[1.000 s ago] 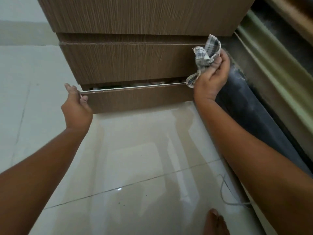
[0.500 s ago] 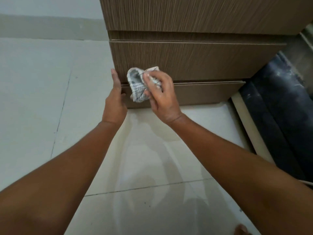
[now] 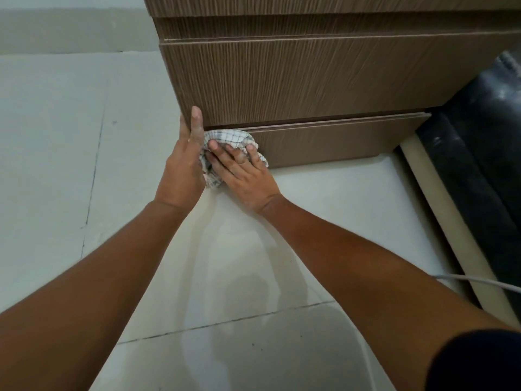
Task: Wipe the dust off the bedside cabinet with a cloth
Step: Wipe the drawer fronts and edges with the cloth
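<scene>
The brown wood-grain bedside cabinet [image 3: 310,77] fills the top of the head view, its bottom drawer [image 3: 332,142] standing slightly proud of the drawer above. My right hand [image 3: 242,176] presses a crumpled white checked cloth [image 3: 225,136] flat against the left end of the bottom drawer's front. My left hand [image 3: 183,165] lies flat with straight fingers against the cabinet's left front corner, touching the cloth's left side. Part of the cloth is hidden under my right fingers.
Glossy pale floor tiles [image 3: 84,165] spread to the left and below. A dark bed base [image 3: 485,153] with a cream edge runs down the right side. A thin white cable [image 3: 479,282] crosses the floor at right. The wall skirting [image 3: 70,29] is at top left.
My right hand carried the cloth from the drawer's right end to its left end and lowered it onto the drawer front. The bottom drawer went from ajar to nearly pushed in.
</scene>
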